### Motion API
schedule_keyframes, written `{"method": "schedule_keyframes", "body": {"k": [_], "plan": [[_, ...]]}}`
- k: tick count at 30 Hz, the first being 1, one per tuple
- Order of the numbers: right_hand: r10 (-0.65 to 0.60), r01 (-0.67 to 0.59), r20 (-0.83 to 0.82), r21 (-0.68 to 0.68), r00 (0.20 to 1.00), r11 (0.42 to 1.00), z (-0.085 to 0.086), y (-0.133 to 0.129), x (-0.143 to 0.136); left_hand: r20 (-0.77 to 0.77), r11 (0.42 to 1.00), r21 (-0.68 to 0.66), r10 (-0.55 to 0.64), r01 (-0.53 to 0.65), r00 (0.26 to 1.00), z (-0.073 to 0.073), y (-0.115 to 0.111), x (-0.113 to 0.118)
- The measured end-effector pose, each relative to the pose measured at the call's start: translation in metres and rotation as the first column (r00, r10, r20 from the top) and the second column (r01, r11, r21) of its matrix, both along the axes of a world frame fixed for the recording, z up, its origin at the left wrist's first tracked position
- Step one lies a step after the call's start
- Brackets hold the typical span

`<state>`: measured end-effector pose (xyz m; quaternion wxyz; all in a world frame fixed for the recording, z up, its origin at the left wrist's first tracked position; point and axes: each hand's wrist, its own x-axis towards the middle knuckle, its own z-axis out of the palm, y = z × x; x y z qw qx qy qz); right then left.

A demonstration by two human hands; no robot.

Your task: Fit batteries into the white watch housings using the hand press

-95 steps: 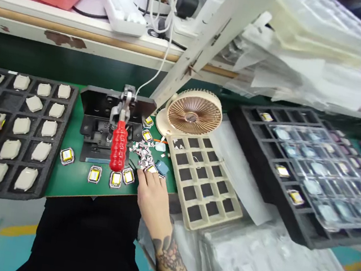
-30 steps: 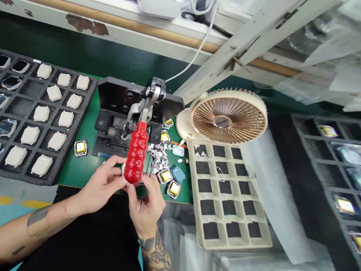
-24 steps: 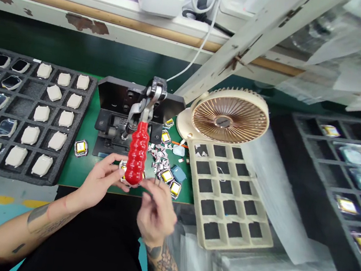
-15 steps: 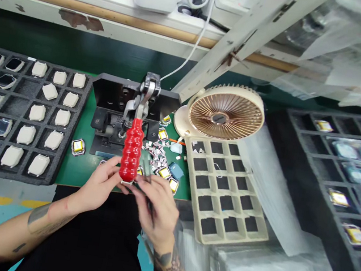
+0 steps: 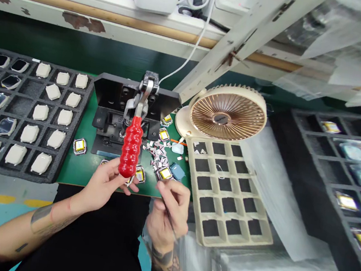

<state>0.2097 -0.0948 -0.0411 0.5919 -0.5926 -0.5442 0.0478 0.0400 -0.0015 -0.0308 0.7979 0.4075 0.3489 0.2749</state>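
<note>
A red-handled toggle press [image 5: 131,146] stands on the green bench, its handle pointing toward me. Just below the handle's end, my left hand [image 5: 107,183] holds a small watch part [image 5: 129,181], partly hidden by the handle. My right hand [image 5: 169,211] is closed on thin tweezers [image 5: 169,213], to the right of the left hand. Beyond the right hand lie a yellow-centred part [image 5: 165,173], a blue block [image 5: 177,171] and a pile of small white pieces [image 5: 157,152]. Another yellow-centred part [image 5: 140,174] lies beside my left fingertips.
A dark foam tray [image 5: 73,137] of watch cases and screens is at left. To the right are a beige fan [image 5: 222,118], a beige compartment tray [image 5: 199,238] and a black tray [image 5: 312,209]. A white shelf [image 5: 114,30] crosses behind.
My right hand has moved right, away from my left hand, with the tweezers. My left hand stays beneath the red handle, and the held part now shows more.
</note>
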Motion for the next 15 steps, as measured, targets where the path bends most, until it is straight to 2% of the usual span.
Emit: {"method": "schedule_keyframes", "body": {"k": [2, 4, 7, 9, 12, 15], "plan": [[0.007, -0.008, -0.021, -0.015, 1.0, 1.0, 0.001, -0.003, 0.003, -0.001, 1.0, 0.005, 0.016, -0.016, 1.0, 0.0, 0.002, 0.0], [0.042, -0.05, -0.14, -0.055, 0.989, 0.997, 0.001, -0.004, 0.0, -0.006, 0.999, 0.036, 0.022, -0.022, 1.0, -0.001, 0.002, 0.0], [0.081, -0.113, -0.377, -0.063, 0.923, 0.992, -0.005, -0.002, -0.014, -0.03, 0.994, 0.103, 0.026, -0.022, 0.999, -0.004, -0.001, -0.001], [0.078, -0.12, -0.463, -0.061, 0.883, 0.991, -0.008, 0.0, -0.023, -0.062, 0.991, 0.13, 0.024, -0.015, 0.998, -0.007, -0.004, -0.002], [0.049, -0.093, -0.452, -0.076, 0.89, 0.993, -0.012, 0.002, -0.03, -0.095, 0.987, 0.161, 0.024, -0.008, 0.995, -0.01, -0.006, -0.003], [0.085, -0.108, -0.332, -0.051, 0.939, 0.993, -0.012, 0.003, -0.03, -0.115, 0.975, 0.223, 0.042, -0.016, 0.992, -0.01, -0.007, -0.004]]}}
